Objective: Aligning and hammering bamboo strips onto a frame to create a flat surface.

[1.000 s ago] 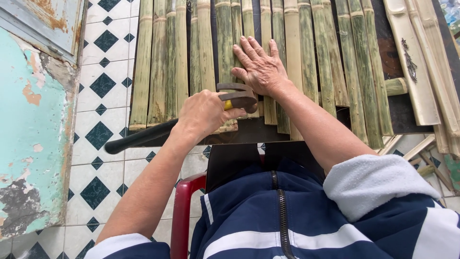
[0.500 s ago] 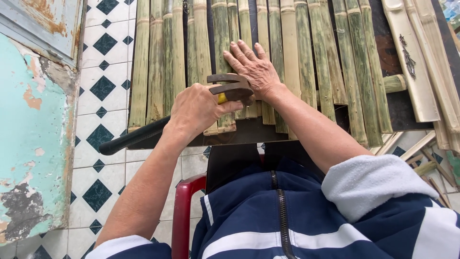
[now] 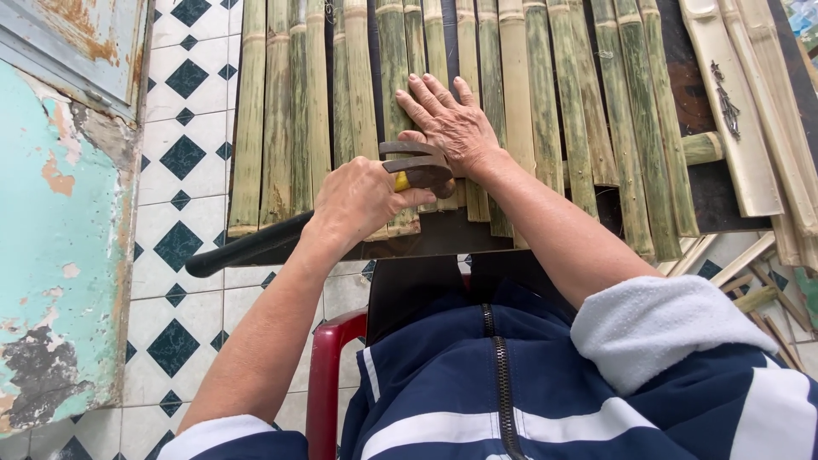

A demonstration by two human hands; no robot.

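Your left hand grips the claw hammer (head on a slat), right hand flat, open, pinning bamboo slats; fastening looks mid-way.

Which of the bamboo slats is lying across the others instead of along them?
The short green bamboo piece at the right. It lies crosswise, poking out from beneath the long bamboo slats, which all run side by side away from the person.
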